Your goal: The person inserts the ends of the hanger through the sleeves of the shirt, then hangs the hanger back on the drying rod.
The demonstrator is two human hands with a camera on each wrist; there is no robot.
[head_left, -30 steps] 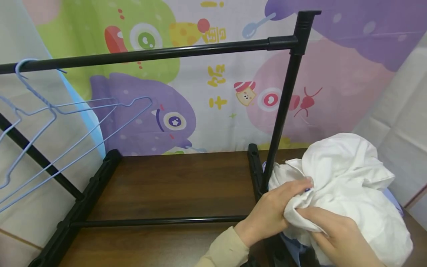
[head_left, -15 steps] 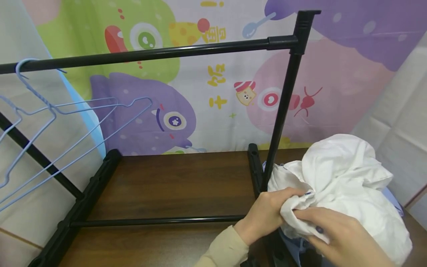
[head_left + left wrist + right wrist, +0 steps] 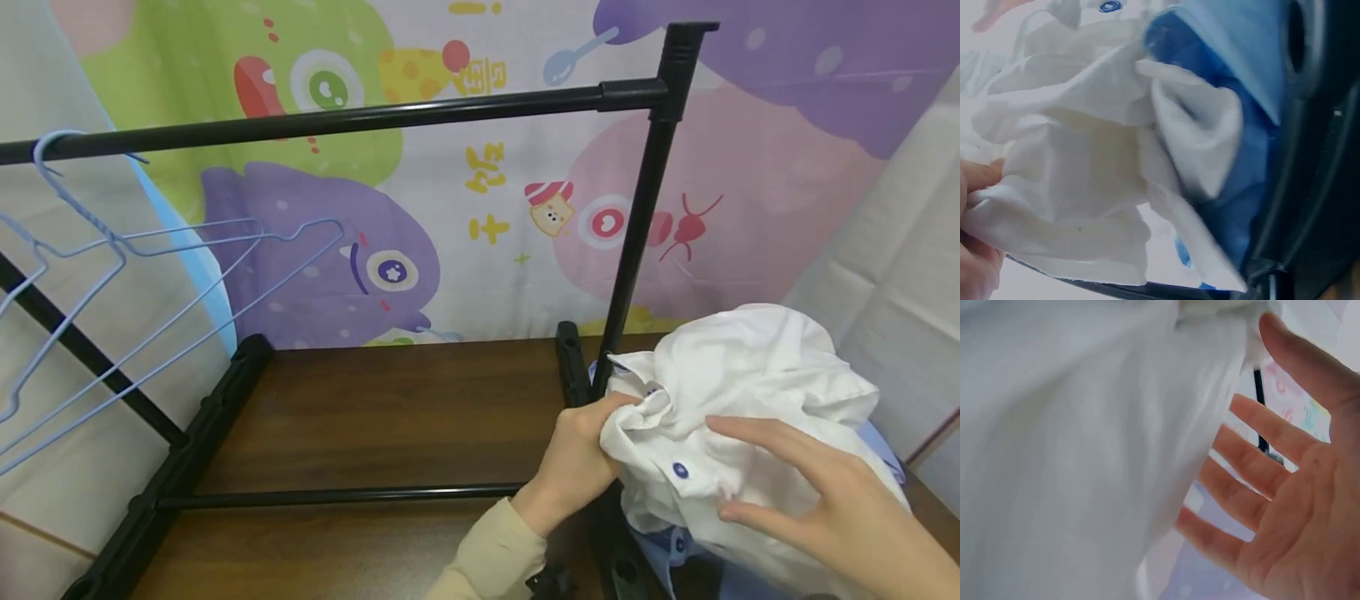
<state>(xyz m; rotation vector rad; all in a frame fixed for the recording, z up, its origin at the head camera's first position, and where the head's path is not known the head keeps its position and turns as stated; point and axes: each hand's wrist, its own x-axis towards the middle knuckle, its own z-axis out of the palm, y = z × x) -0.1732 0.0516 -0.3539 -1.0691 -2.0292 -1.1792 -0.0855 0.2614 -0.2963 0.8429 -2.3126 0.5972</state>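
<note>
A bunched white shirt (image 3: pixel 750 358) with dark blue buttons lies heaped at the right foot of the rack. My left hand (image 3: pixel 577 458) pinches its edge, and the left wrist view shows the thumb and fingers (image 3: pixel 982 175) closed on the cloth. Over the front of the shirt my right hand (image 3: pixel 825 492) is spread, thumb and forefinger apart. Its straight fingers (image 3: pixel 1254 456) reach beside the white cloth in the right wrist view, gripping none of it. Light blue cloth (image 3: pixel 1241 56) with a button of its own lies under the shirt.
A black clothes rack (image 3: pixel 450 108) spans the wooden table (image 3: pixel 412 408), its right post (image 3: pixel 637 233) close beside the shirt. Blue wire hangers (image 3: pixel 112 242) hang from the rail at the left. A printed cartoon curtain (image 3: pixel 480 275) stands behind.
The right hand has let go of the shirt's edge and opened out to the right. The left hand has shifted slightly left with its grip, and a button now shows on the front.
</note>
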